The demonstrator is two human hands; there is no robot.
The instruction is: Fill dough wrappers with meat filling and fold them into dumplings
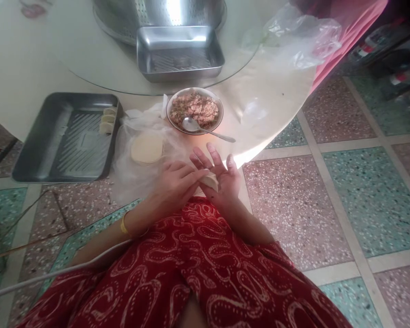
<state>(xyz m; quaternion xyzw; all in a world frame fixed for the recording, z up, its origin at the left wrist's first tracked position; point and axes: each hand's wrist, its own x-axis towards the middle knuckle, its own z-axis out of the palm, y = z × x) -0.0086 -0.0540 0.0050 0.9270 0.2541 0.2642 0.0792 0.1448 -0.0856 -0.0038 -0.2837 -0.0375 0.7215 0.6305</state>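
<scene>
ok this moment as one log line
left hand: touching dumpling; right hand: open beneath it; wrappers: on plastic bag; spoon: on filling; dark tray: more dumplings

The tray (43, 141) at the table's (17, 100) left edge looks like ribbed, satin metal on my feed; near the front edge I see smooth, matt wrappers (146, 148), toward the right edge a crinkled, glossy plastic bag (304, 41).

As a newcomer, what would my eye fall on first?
Most likely the red patterned garment, filling the bottom centre. Just above it, the left hand touches a pale dumpling lying against the spread right hand. Beyond them, slightly above the picture's middle, sits a bowl of pinkish minced filling with a metal spoon in it.
</scene>
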